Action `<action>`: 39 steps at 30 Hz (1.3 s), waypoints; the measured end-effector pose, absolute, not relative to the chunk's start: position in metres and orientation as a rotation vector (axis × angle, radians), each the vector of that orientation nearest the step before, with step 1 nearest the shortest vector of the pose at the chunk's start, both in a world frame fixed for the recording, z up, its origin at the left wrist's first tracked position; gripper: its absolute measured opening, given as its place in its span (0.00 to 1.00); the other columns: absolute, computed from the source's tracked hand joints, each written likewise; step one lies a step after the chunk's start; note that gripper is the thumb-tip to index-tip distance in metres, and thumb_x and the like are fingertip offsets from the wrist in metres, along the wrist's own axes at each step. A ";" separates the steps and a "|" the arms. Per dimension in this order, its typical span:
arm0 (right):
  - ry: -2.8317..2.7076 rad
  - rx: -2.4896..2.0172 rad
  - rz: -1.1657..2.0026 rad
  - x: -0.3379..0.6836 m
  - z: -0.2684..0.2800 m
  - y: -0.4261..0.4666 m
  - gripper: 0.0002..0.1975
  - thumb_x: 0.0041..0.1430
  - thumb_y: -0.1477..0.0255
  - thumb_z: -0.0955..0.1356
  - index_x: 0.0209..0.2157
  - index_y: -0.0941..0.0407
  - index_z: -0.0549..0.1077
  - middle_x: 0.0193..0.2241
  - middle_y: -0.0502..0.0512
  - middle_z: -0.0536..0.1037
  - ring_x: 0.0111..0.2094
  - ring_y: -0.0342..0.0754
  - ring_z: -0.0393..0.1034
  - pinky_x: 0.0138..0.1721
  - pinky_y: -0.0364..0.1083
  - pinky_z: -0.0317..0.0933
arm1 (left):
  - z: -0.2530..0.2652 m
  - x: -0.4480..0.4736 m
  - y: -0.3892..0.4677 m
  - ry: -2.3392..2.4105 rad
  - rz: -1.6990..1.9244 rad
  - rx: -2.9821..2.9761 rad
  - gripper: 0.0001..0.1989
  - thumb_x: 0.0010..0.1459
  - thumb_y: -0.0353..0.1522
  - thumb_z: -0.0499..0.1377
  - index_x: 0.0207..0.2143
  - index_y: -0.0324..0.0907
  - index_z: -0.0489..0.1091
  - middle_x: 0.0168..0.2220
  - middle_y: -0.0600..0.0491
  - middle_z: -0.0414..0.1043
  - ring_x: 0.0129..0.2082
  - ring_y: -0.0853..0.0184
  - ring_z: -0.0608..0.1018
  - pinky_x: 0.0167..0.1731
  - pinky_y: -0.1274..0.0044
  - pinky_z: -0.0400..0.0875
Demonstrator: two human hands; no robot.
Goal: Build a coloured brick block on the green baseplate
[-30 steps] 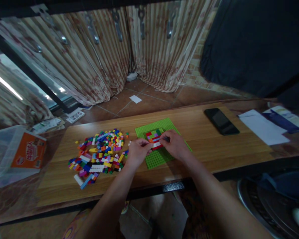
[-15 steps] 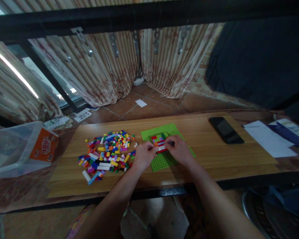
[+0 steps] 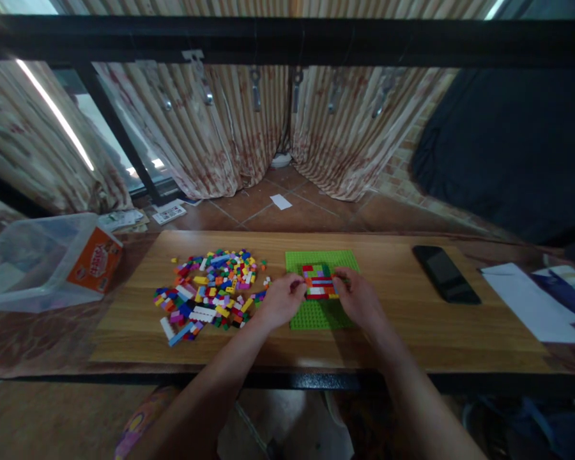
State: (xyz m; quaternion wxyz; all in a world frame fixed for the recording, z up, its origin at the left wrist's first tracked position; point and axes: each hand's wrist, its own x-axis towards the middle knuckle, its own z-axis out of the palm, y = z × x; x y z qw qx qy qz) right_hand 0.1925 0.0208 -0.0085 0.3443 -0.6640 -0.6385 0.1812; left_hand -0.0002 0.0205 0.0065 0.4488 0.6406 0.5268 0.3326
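A green studded baseplate [image 3: 309, 317] lies on the wooden table, with a low build of toy bricks [image 3: 320, 282] in red, white, green and other colours on its middle. My left hand [image 3: 286, 299] is at the build's left edge, its fingers curled in and the tips against the bricks. Across from it, my right hand [image 3: 358, 295] grips the right edge between thumb and fingers. The fingertips partly cover the outer bricks. To the left, a heap of loose toy bricks [image 3: 206, 297] spreads over the table.
A black phone [image 3: 445, 275] lies on the right of the table [image 3: 402, 332], with white paper [image 3: 531, 303] beyond it. At the far left stands a clear plastic bin [image 3: 38, 268] with an orange label. Curtains [image 3: 239, 140] hang behind.
The baseplate has turned from a slant to lie square to the table edge, the brick build with it. My right hand has shifted from the build's top to its right edge. The camera view has swung slightly.
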 end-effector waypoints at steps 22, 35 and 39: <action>-1.772 -2.007 0.393 0.206 0.016 0.015 0.16 0.62 0.66 0.61 0.37 0.59 0.77 0.32 0.60 0.80 0.32 0.51 0.74 0.33 0.46 0.61 | 0.002 0.019 0.003 1.633 0.654 2.052 0.21 0.61 0.28 0.50 0.57 0.41 0.62 0.44 0.47 0.75 0.43 0.61 0.77 0.46 0.69 0.71; -1.743 -2.039 0.521 0.190 0.006 0.010 0.16 0.61 0.63 0.62 0.38 0.60 0.74 0.29 0.59 0.80 0.29 0.50 0.73 0.30 0.45 0.60 | 0.010 0.000 0.008 1.170 0.702 1.919 0.49 0.50 0.36 0.64 0.67 0.39 0.40 0.57 0.41 0.65 0.57 0.54 0.69 0.57 0.61 0.63; -1.747 -2.019 0.564 0.190 0.004 0.011 0.15 0.60 0.64 0.62 0.38 0.60 0.74 0.29 0.58 0.79 0.29 0.50 0.73 0.30 0.45 0.60 | 0.009 -0.004 0.006 1.156 0.654 1.935 0.54 0.44 0.32 0.67 0.67 0.43 0.39 0.63 0.42 0.57 0.59 0.53 0.66 0.57 0.62 0.63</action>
